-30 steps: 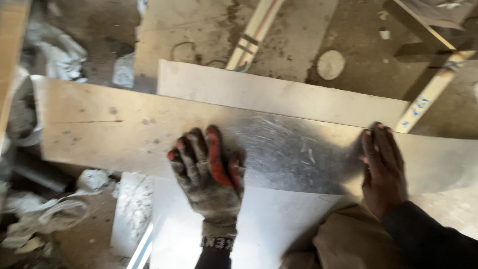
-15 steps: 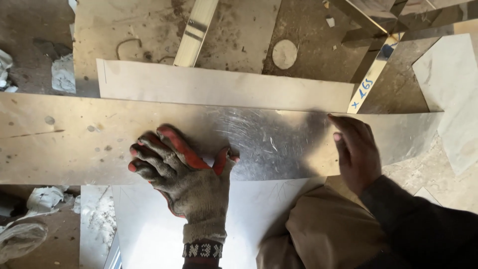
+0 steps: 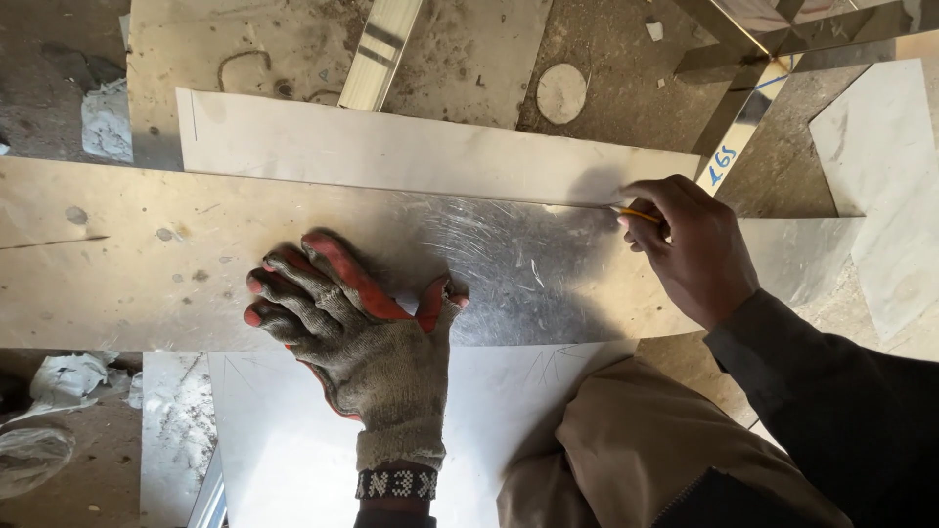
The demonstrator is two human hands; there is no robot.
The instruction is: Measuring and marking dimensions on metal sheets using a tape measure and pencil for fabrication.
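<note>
gloved left hand (image 3: 357,328) spread flat on 1 scratched metal sheet (image 3: 147,264) | bare right hand (image 3: 690,249) at 2 o'clock pinching 1 pencil (image 3: 636,214), probably

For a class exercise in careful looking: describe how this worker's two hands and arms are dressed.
The left hand wears a grimy grey-brown knitted glove with red coating on the fingers and thumb and a dark cuff band bearing white lettering. The right hand is bare, with a dark long sleeve down to the wrist.
</note>
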